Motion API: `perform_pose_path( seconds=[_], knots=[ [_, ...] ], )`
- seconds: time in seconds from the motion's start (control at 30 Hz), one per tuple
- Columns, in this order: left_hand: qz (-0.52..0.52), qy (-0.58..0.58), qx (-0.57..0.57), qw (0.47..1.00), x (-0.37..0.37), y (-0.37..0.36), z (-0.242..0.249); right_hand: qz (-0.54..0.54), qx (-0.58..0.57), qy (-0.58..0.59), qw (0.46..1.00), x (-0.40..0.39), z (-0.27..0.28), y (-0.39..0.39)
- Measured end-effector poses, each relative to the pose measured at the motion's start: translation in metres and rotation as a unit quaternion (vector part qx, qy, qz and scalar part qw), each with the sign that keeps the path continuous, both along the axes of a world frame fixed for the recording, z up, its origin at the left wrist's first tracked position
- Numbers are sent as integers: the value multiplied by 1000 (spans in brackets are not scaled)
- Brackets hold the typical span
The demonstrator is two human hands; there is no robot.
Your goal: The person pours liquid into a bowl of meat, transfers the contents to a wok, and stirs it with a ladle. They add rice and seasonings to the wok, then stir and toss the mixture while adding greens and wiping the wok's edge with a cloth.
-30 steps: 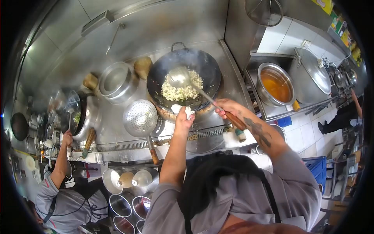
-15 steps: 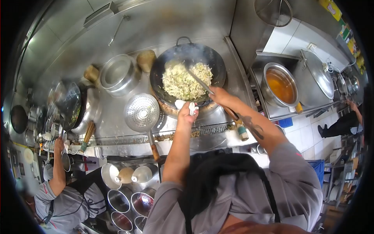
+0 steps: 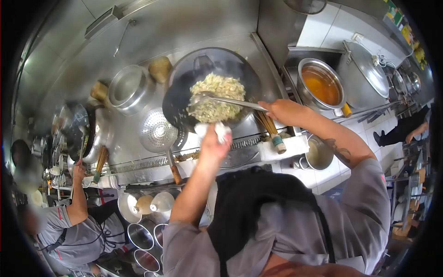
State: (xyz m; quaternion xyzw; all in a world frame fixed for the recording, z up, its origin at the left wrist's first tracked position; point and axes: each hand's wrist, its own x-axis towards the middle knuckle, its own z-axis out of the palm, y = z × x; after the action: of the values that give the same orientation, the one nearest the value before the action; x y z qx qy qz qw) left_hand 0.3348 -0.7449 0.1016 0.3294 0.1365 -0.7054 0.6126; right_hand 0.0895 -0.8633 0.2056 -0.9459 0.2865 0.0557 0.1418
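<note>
A black wok point(image 3: 251, 85) holds a mound of fried rice point(image 3: 217, 87), pale with green bits. My left hand point(image 3: 215, 144) is closed on a folded white cloth point(image 3: 203, 129) at the wok's near rim; whether a handle lies under the cloth is hidden. My right hand point(image 3: 281, 111) grips the long handle of a metal ladle point(image 3: 235, 102) from the right. The ladle's bowl lies against the left part of the rice. Beside the wok on the left rests a perforated strainer point(image 3: 158, 129) with a wooden handle.
A metal pot point(image 3: 129, 87) stands at the back left. Bamboo brushes point(image 3: 276, 138) lie on the front ledge. On the right are a pot of orange liquid point(image 3: 323, 87) and a lidded vat point(image 3: 364, 74). A co-worker point(image 3: 80, 217) works at another wok on the left.
The wok has lifted and tilted, its far side higher, and the rice has bunched together. My right hand has moved right with the ladle, whose handle now lies nearly level. The view has shifted.
</note>
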Motion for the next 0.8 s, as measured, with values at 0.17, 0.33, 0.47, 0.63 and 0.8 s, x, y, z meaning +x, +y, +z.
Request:
perform_pose_path(
  seconds=[0.17, 0.33, 0.47, 0.63, 0.8],
  knots=[
    [14, -3, -13, 1000, -13, 4, 14, -4, 61, 35, 998, -12, 43, 13],
    [52, -47, -52, 996, -6, -17, -35, -17, 55, 11, 998, -6, 5, -30],
    [-20, -21, -67, 997, -28, 59, -104, -84, -51, -38, 994, 3, 4, -8],
    [43, -46, -15, 998, 1, -1, -42, -30, -26, -31, 999, -11, 42, 16],
    [-12, -8, 6, 1000, -9, 15, -3, 43, 121, -3, 992, -45, 74, 13]
  ],
)
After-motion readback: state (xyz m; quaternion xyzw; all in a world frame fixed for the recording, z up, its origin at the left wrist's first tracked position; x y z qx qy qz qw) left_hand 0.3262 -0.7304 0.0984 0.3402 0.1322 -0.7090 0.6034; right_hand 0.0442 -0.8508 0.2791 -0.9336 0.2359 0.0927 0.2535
